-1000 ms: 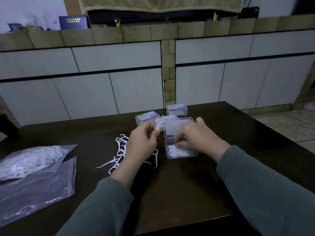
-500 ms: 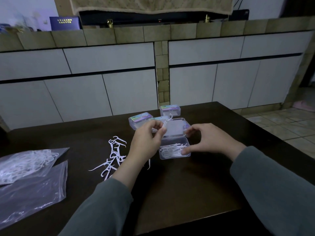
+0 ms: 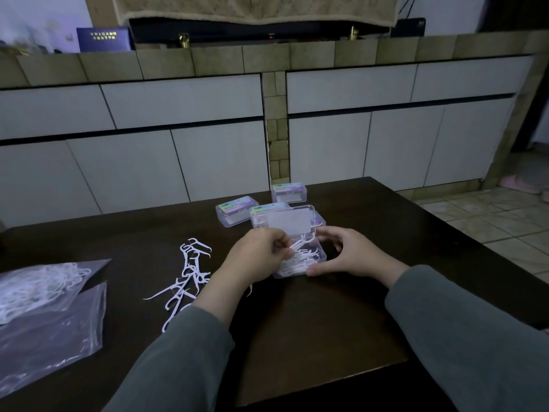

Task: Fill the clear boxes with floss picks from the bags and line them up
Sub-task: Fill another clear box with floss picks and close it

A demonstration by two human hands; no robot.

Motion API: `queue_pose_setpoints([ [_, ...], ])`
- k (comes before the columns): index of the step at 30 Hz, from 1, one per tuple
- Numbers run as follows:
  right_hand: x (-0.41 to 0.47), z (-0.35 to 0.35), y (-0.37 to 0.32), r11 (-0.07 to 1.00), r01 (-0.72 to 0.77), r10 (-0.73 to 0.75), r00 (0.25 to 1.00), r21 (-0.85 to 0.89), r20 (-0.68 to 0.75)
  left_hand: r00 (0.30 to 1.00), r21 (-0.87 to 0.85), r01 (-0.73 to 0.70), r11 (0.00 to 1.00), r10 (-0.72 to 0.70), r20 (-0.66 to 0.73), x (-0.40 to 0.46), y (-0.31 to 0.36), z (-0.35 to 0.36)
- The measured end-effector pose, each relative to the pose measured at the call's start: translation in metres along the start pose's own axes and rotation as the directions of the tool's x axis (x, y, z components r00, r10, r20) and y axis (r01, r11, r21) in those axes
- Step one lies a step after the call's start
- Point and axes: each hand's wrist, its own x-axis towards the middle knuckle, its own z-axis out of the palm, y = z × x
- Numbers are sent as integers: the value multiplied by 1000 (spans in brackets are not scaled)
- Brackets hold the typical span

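On the dark desk (image 3: 312, 337) an open clear box (image 3: 319, 258) sits just in front of the person, its lid (image 3: 286, 223) raised upright at the far side. White floss picks lie jumbled inside it.

The left hand (image 3: 255, 257) is at the box's left edge, its grip closed around a floss pick (image 3: 300, 243) pinched between thumb and fingers, the pick's head reaching over the open box. The right hand (image 3: 353, 252) cups the box from the right: the thumb lies along the near right corner and the curled fingers touch the far right wall, so its grip is clamped on the box. Both arms wear grey-green sleeves (image 3: 463, 331).

Behind the open box stand three closed boxes (image 3: 237, 210) with coloured labels on their lids, close together; one is partly hidden by the raised lid, and another (image 3: 288, 192) stands farthest back.

To the left of the left hand, a loose pile of floss picks (image 3: 190, 272) lies spread on the desk, some running under the forearm. Well apart at the desk's left edge lie two clear plastic bags: the far bag (image 3: 38, 285) holds a mass of white picks, and the near bag (image 3: 50, 343) lies flat, its contents hard to make out.

Beyond the desk runs a row of pale cabinet doors (image 3: 178, 138) under a tiled counter, with tiled floor (image 3: 487, 215) at the right.
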Motion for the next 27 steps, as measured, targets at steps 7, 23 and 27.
queue_pose_setpoints([
  [7, 6, 0, 4, 1000, -13, 12, 1000, 12, 19, 999, 103, -4, 995, -1, 53, 3, 4, -2],
  [23, 4, 2, 4, 1000, 24, -24, 1000, -10, -8, 991, 156, -133, 979, 128, 41, -3, 5, 5],
  [27, 3, 3, 4, 999, 18, -19, 1000, -43, -15, 992, 98, -123, 988, 122, 13, -9, 6, -1],
])
